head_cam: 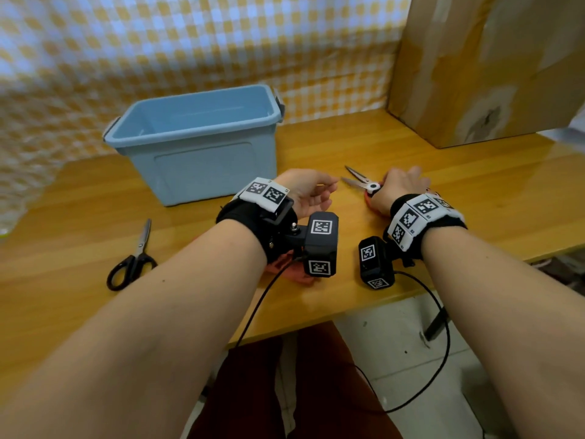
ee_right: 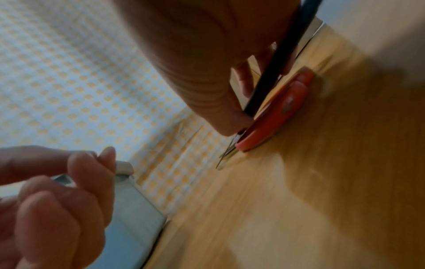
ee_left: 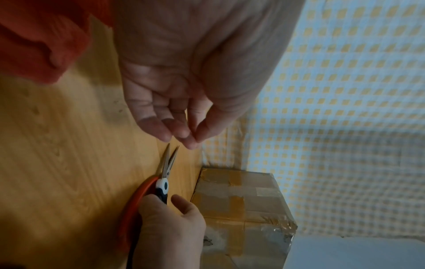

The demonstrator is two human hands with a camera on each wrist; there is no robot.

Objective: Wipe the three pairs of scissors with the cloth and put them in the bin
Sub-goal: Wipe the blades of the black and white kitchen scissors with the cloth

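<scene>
A: Scissors, red-and-black handled, steel blades, white pivot (head_cam: pixel 364 184): location?

B: On the wooden worktop (head_cam: pixel 411 147), right of the pale blue plastic bin (head_cam: pixel 196 134), blades slightly parted, tips toward the left hand (head_cam: pixel 308 193)

A: Handling?

B: Judged light, rigid, sharp at the tips; best taken by the handles

A: Grip?

B: Right hand (head_cam: pixel 399 188) curled round the handles. Left hand holds nothing, fingers loosely bent, fingertips (ee_left: pixel 184 138) near the blade tips, apart

A: Other items?

B: Black-handled scissors (head_cam: pixel 134 259) lying left; orange cloth (head_cam: pixel 285 267) under the left wrist
</scene>
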